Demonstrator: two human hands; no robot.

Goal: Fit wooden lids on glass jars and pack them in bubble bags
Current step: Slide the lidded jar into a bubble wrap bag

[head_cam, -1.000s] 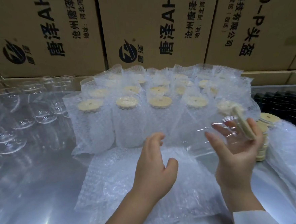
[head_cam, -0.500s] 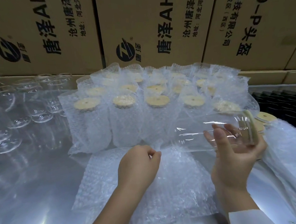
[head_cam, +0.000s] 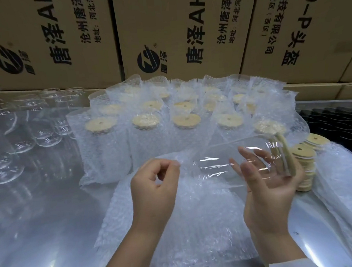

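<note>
My right hand [head_cam: 272, 185] holds a clear glass jar [head_cam: 233, 162] lying sideways, its wooden lid [head_cam: 287, 156] fitted at the right end. My left hand [head_cam: 154, 189] pinches the edge of a bubble bag [head_cam: 189, 211] from the pile lying flat on the table, its fingertips close to the jar's base. Behind stand several packed jars [head_cam: 146, 135] in bubble bags, upright in rows with wooden lids showing. A stack of loose wooden lids [head_cam: 304, 166] sits just right of my right hand.
Several empty glass jars [head_cam: 24, 127] stand at the left on the shiny metal table [head_cam: 42, 236]. Cardboard boxes [head_cam: 174, 29] form a wall behind. More bubble bags [head_cam: 345, 184] lie at the right, and a black tray [head_cam: 336, 122] sits at far right.
My left hand closed from open fingers to a pinch on the bubble bag and lifted its edge. My right hand turned the lidded jar to lie sideways.
</note>
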